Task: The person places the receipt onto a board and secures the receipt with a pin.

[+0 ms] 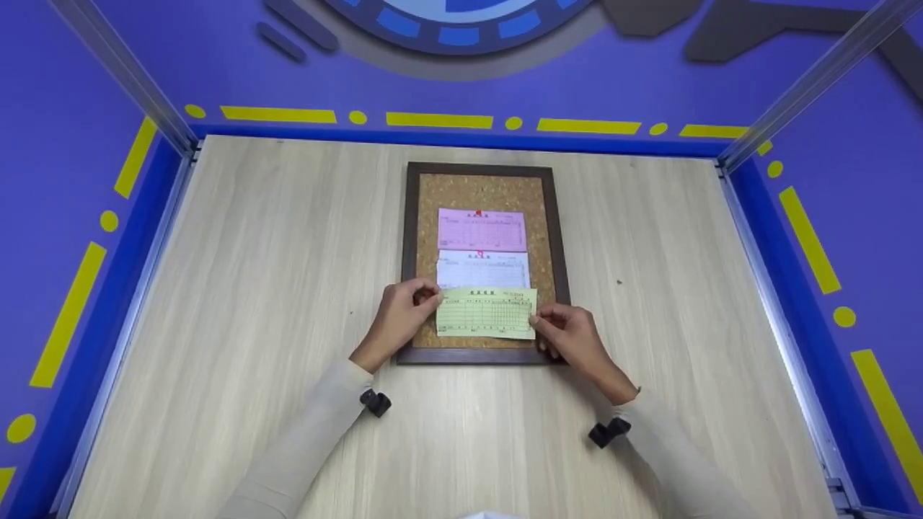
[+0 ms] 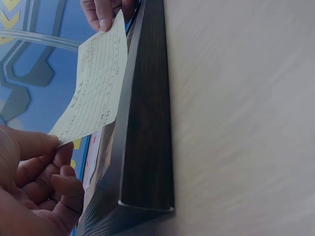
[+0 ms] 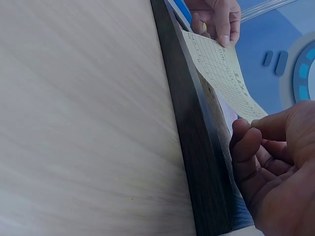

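Observation:
A pale green printed form slip lies over the lower part of a framed cork board. My left hand pinches its upper left corner between thumb and finger. At its right edge, my right hand pinches the paper. In the left wrist view the slip bows, its near part raised off the board. Above it on the cork are a pink slip with a red pushpin at its top, and a white slip with a pinkish-red pushpin. The green slip covers the white one's lower edge.
The board's dark brown frame stands raised above the light wood table. Blue panels with yellow marks border the table at the back and sides. Something white shows at the bottom edge of the head view.

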